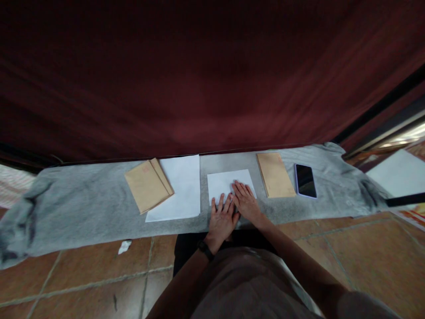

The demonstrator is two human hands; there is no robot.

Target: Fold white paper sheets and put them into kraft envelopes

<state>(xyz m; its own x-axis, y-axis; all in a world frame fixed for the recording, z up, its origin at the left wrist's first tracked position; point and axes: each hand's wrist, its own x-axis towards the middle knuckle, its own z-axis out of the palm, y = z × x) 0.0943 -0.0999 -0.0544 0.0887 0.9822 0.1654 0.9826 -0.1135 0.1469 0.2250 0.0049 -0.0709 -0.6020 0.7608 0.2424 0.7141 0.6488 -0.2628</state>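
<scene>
A white sheet of paper (221,182), smaller than the sheets to its left and perhaps folded, lies on the grey cloth right in front of me. My left hand (222,219) presses on its near edge with fingers spread. Flat on its right half rests my right hand (245,201), fingers stretched out, the tips close to the left hand's. Larger white sheets (184,188) lie to the left, partly covered by several brown envelopes (146,186). To the right is a stack of brown envelopes (276,175). Neither hand grips anything.
A phone (306,180) in a lilac case lies right of the envelope stack. The grey cloth (83,199) covers a long narrow surface, wrinkled at both ends. Behind it hangs a dark red cloth (212,88). A crumpled white scrap (124,247) is on the tiled floor (99,274).
</scene>
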